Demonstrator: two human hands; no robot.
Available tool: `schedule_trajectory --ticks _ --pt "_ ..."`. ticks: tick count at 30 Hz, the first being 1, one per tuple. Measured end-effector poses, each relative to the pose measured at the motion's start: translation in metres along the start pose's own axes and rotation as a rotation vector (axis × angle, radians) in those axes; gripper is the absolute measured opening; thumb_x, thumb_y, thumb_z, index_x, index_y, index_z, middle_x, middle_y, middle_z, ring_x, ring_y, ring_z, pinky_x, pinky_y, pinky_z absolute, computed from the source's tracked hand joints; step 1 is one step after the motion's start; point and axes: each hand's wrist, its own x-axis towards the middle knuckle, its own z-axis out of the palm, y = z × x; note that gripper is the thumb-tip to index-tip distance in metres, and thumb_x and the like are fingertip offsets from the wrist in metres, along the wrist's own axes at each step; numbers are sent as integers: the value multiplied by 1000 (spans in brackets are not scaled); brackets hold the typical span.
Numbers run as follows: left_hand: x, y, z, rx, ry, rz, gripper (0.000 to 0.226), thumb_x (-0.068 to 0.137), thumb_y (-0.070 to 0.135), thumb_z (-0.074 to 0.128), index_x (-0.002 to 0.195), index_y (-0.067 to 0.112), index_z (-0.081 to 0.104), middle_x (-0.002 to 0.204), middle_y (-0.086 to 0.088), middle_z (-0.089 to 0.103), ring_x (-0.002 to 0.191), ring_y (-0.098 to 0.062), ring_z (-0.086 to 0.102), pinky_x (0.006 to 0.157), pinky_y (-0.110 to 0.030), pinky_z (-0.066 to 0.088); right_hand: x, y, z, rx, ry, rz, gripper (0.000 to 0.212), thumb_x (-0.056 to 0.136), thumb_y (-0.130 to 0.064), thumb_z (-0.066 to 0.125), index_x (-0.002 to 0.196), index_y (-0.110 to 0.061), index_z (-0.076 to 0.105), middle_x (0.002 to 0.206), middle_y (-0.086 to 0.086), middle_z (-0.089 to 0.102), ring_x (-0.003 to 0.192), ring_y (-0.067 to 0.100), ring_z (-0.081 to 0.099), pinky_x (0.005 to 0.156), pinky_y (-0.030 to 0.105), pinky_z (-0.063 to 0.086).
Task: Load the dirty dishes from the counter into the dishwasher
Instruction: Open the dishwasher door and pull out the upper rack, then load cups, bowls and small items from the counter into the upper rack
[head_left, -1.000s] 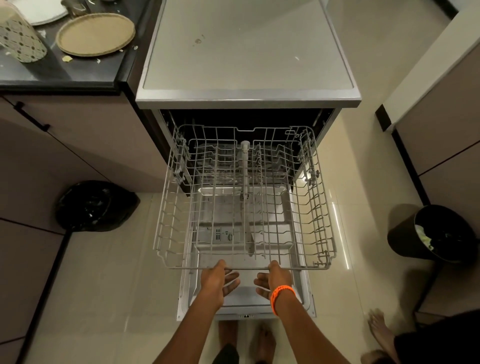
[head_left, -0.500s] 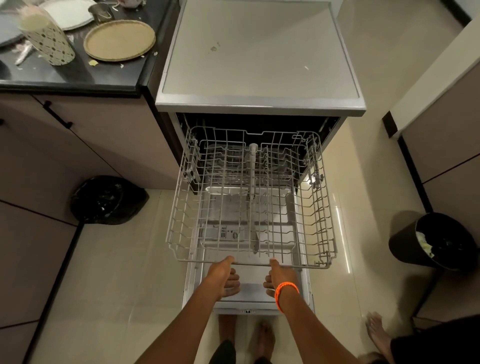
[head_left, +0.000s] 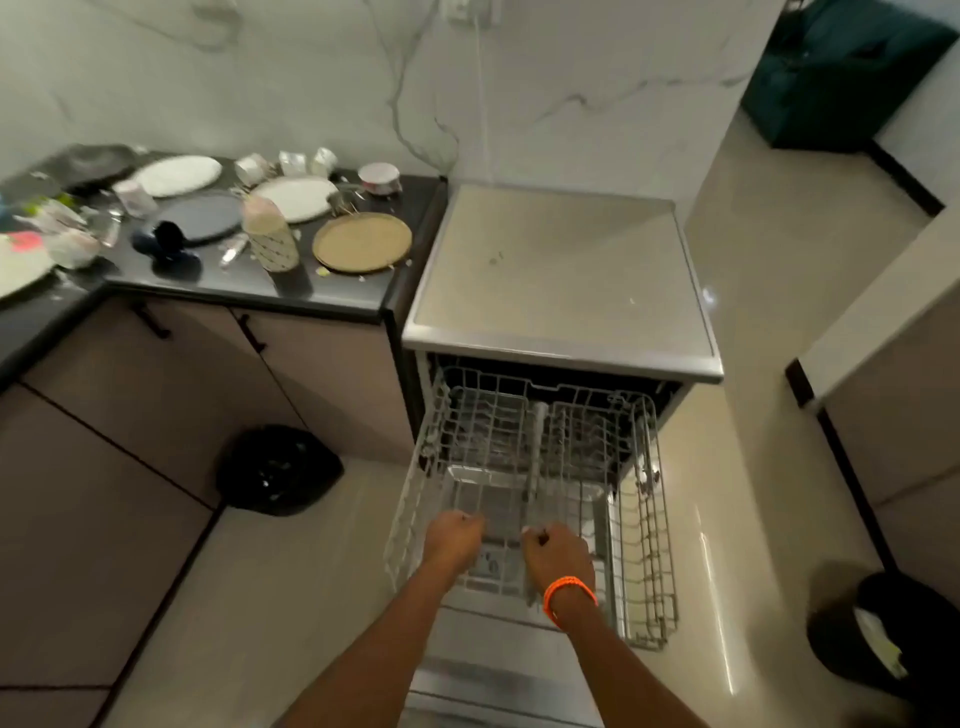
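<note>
A dark, glossy table (head_left: 249, 291) runs along a white marble-veined wall (head_left: 322, 78) into the corner, over beige cabinets with black handles, and pale shiny floor tiles (head_left: 291, 582) spread below. The dirty dishes stand crowded on that table, left of the dishwasher (head_left: 558, 270): a round tan plate (head_left: 362, 242) nearest its edge, a white plate (head_left: 298, 197) behind it, a dark blue plate (head_left: 200, 216), another white plate (head_left: 176, 175), a patterned tumbler (head_left: 270, 234) and a small bowl (head_left: 380, 178). The far-left items are smeared by motion and hard to name. The dishwasher has a flat matte grey top, and its white wire rack (head_left: 644, 519) is pulled out over the open door. The left hand (head_left: 453, 538) and the right hand (head_left: 557, 556), which wears an orange wristband (head_left: 569, 592), are both curled into fists above the rack; whether they grip its wires cannot be told. A black rubbish bag (head_left: 278, 470) slumps on the floor, and a dark bin (head_left: 883, 634) is cut off at the right edge.
</note>
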Motion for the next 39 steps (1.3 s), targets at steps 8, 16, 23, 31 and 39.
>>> schedule_trajectory --ticks 8,16,23,31,39 --pt "-69 81 -121 149 287 307 35 89 23 58 55 13 54 60 -1 59 64 -20 59 61 -30 44 -31 -136 -59 -102 59 -377 36 98 -45 52 72 -19 48 72 4 58 71 26 57 64 36 46" --pt "-106 113 -254 55 536 437 21 88 29 59 71 20 66 74 4 67 71 -14 63 67 -32 52 -70 -260 -56 -134 118 -628 37 95 -47 50 73 -18 53 78 5 65 78 29 62 65 34 46" --pt "-102 115 -373 72 595 524 22 90 27 57 71 19 67 72 5 67 72 -12 63 71 -35 55 -97 -356 -11 -93 169 -704 36 93 -48 49 70 -20 53 76 2 65 76 26 61 67 33 48" --pt "-62 100 -487 97 621 509 20 88 25 56 76 23 72 77 10 70 78 -11 65 76 -32 54 -107 -451 50 -59 165 -726 38 93 -44 54 64 -18 53 64 -2 58 68 22 59 58 30 39" --pt "3 108 -539 67 599 464 16 88 27 58 83 26 73 83 9 69 83 -12 65 79 -35 55 -64 -515 84 -53 183 -701 35 92 -39 56 67 -15 57 66 2 61 67 23 58 57 30 38"
